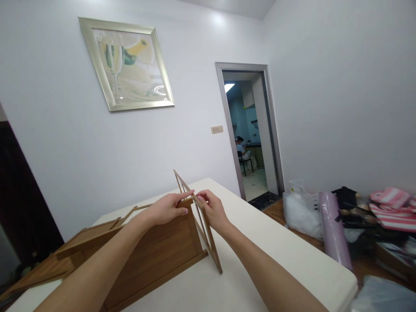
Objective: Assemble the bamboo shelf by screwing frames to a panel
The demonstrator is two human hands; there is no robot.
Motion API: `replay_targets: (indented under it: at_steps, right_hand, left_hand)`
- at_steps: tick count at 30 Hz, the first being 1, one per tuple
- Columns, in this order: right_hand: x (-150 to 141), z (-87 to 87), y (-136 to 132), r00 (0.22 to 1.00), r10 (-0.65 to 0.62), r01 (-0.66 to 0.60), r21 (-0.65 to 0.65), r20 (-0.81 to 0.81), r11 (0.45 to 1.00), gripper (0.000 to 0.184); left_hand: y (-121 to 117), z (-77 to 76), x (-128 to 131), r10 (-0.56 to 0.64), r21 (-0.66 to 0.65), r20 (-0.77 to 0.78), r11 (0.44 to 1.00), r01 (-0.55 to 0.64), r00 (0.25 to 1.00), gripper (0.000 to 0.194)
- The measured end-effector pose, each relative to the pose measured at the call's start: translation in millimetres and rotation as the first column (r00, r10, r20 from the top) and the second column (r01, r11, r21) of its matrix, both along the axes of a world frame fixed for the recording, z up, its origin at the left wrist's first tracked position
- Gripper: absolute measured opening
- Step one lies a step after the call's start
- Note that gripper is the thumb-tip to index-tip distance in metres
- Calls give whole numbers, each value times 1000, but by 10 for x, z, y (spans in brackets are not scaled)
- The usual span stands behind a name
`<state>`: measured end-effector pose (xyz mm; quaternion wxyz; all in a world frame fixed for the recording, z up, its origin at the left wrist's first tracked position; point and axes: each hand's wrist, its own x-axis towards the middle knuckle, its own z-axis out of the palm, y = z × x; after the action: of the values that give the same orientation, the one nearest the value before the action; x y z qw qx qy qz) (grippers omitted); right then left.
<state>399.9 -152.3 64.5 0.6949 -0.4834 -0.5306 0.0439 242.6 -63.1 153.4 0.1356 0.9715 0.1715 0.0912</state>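
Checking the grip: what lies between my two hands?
In the head view, the slim wooden frame stands between the left hand and right hand.

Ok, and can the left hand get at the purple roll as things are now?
Probably not: the left hand is at the wooden panel, and the right arm and table lie between it and the purple roll.

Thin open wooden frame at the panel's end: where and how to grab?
I'd pinch the thin wooden frame across its near rail, coming from the right. That rail is slim and slants up from the table, with free space on its right; the wooden panel crowds its left.
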Motion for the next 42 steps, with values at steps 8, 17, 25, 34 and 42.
replay_targets:
  at_steps: [8, 17, 25, 34, 42]
  right_hand:
    - [-29, 29, -39, 1000, 6, -6, -4, 2, 1000, 18]
    - [-38, 56, -70, 1000, 12, -11, 9, -25, 1000, 19]
    - [-45, 28, -52, 1000, -9, 8, 34, 19, 999, 18]
    - [-28, 8, -41, 999, -16, 17, -11, 36, 1000, 19]
    - [-17, 5, -30, 997, -30, 33, -36, 70, 999, 21]
  left_hand:
    - [6, -2, -15, -21, -21, 10, 1000, 21, 1000, 70]
    - [-24, 1, -16, -26, -10, 11, 1000, 26, 1000, 69]
    - [-9, -3, -8, -36, -28, 6, 999, 36, 999, 69]
    - [-13, -6, -13, -42, -41, 25, 998, 43, 999, 66]
    - [-39, 11, -13, -32, -43, 21, 999, 33, 999, 68]
